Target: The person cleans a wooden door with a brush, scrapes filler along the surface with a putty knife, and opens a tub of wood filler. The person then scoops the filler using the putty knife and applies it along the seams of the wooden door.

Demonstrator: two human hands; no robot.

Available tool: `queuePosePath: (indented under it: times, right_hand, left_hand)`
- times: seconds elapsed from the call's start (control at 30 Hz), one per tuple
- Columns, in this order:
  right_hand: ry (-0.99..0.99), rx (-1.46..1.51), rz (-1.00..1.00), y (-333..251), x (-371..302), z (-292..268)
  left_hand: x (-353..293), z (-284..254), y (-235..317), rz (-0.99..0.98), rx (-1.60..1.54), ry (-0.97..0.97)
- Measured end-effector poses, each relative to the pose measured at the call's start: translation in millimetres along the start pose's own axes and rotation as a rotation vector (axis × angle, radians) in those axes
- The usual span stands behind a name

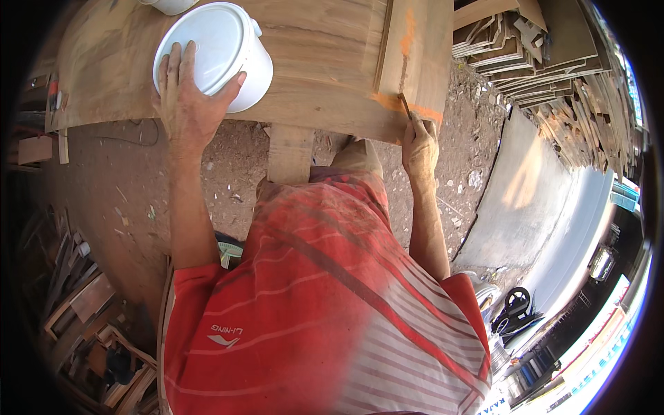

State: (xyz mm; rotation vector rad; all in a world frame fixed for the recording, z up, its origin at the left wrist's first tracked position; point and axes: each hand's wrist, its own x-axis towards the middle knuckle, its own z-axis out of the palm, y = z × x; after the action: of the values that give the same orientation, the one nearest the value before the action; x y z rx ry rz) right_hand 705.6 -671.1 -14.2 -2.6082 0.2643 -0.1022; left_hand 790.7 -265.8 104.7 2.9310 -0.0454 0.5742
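Observation:
A white plastic bucket (257,69) with its lid (218,43) on stands on the wooden panel (311,62). My left hand (190,97) grips the bucket's near left side, fingers lying over the lid and the thumb at its rim. Pinched in my right hand (420,145) is a thin dark stick-like tool (404,105); its exact kind I cannot make out. The tool's tip meets the panel near its right front corner. Orange smears (415,109) mark the wood there, with another orange streak (408,34) farther up the same strip.
A second white container (169,5) shows partly at the far edge. Stacked boards (512,48) and thin wood strips (588,124) lie at the right, beside a grey sheet (519,187). Wood scraps (90,304) pile up at the left. Debris dots the dirt floor (228,166).

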Motion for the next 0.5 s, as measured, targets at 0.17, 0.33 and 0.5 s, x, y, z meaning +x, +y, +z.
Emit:
queuePosePath:
  times: [0.17,0.33,0.5]
  right_hand:
    - [-0.075,-0.272,-0.030,-6.8,-8.5,7.4]
    - [-0.230,-0.471,-0.020,-28.3,-7.0,-10.3]
    - [-0.214,-0.330,-0.053,-35.4,13.6,-16.3]
  left_hand:
    - [1.3,2.0,-0.2,0.002,0.001,0.006]
    - [-1.3,4.7,-5.2,-0.001,-0.008,0.018]
    - [-1.0,4.6,-5.4,0.006,-0.051,0.024]
